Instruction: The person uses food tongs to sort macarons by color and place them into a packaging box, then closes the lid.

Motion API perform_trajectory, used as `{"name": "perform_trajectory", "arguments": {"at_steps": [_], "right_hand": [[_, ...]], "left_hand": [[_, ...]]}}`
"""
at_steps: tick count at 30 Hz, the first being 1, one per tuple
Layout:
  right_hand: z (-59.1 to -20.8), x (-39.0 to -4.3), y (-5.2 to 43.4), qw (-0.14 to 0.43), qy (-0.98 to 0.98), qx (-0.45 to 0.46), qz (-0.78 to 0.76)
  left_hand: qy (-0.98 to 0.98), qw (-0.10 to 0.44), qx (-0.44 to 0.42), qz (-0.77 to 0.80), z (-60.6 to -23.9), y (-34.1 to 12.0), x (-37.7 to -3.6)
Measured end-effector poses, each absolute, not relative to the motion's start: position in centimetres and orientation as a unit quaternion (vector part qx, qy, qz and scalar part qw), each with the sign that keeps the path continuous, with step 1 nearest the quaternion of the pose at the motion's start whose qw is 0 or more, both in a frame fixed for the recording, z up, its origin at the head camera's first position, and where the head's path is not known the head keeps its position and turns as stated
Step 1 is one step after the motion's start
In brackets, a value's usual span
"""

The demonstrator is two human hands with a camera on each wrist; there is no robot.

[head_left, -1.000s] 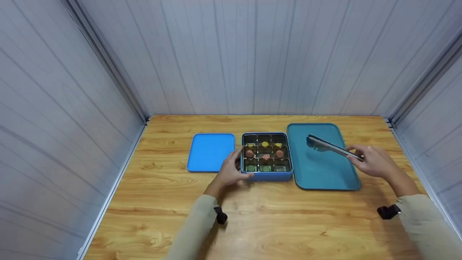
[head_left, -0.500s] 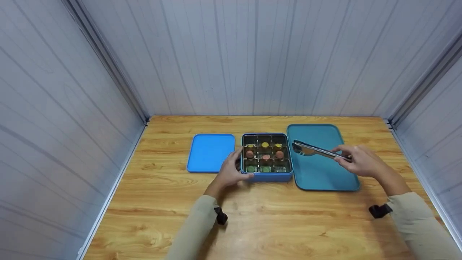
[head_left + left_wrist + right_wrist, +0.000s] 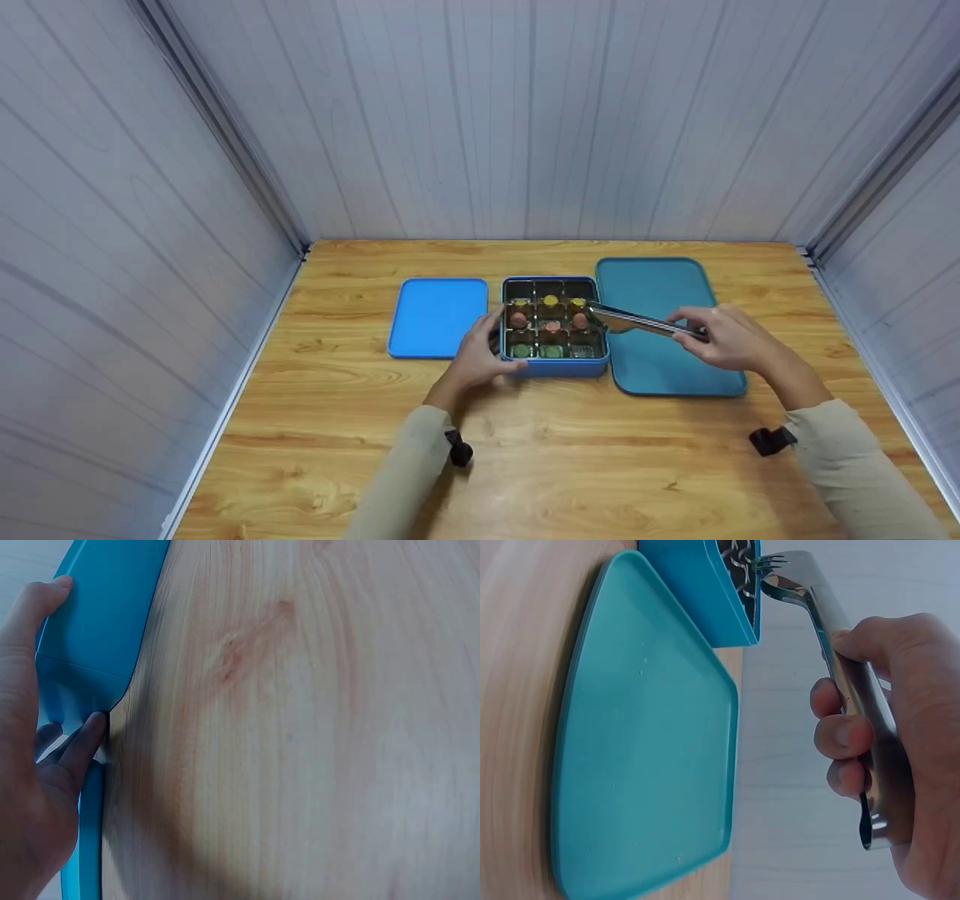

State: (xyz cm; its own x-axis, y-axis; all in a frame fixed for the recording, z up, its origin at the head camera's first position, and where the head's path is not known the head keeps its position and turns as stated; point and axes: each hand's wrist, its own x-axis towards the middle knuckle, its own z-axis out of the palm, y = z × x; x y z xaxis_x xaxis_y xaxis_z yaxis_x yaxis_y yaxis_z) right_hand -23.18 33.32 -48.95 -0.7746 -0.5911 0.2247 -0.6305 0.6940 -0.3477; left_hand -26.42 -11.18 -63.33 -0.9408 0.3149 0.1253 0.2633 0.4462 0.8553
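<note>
A blue box (image 3: 554, 366) with a grid of compartments stands mid-table, holding several yellow, orange and green round sweets. My left hand (image 3: 480, 354) grips its front left corner, thumb on the side wall (image 3: 90, 637). My right hand (image 3: 724, 337) holds metal tongs (image 3: 637, 321), whose tips reach over the box's right edge near an orange sweet (image 3: 580, 320). In the right wrist view the tongs (image 3: 840, 667) point at the box (image 3: 705, 592) above the teal tray (image 3: 645, 757).
A light blue lid (image 3: 437, 315) lies flat left of the box. A teal tray (image 3: 660, 360) lies right of it, under my right hand. Grey panel walls close in the wooden table (image 3: 525, 465) on three sides.
My right hand has carried the tongs leftward from above the tray to the box's right edge. The left hand and box have stayed still.
</note>
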Motion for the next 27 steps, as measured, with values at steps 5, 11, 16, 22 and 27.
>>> {"name": "perform_trajectory", "arguments": {"at_steps": [5,11,16,22,27], "right_hand": [[-49.2,-23.0,32.8,0.039,-0.917,0.339,0.206],[-49.3,-22.6,32.5,0.015,-0.919,0.342,0.196],[-49.5,-22.5,32.5,0.002,-0.920,0.339,0.196],[-49.8,-22.5,32.5,0.003,-0.918,0.342,0.202],[-49.8,-22.5,32.5,0.003,-0.919,0.337,0.203]], "left_hand": [[0.852,0.026,0.171,0.494,-62.4,-11.0,-25.9],[0.859,0.036,0.155,0.486,-61.3,-10.8,-25.4],[0.865,0.046,0.153,0.476,-61.0,-10.7,-25.4],[0.865,0.031,0.159,0.474,-61.9,-10.8,-25.8],[0.858,0.028,0.163,0.486,-62.4,-10.9,-26.0]]}}
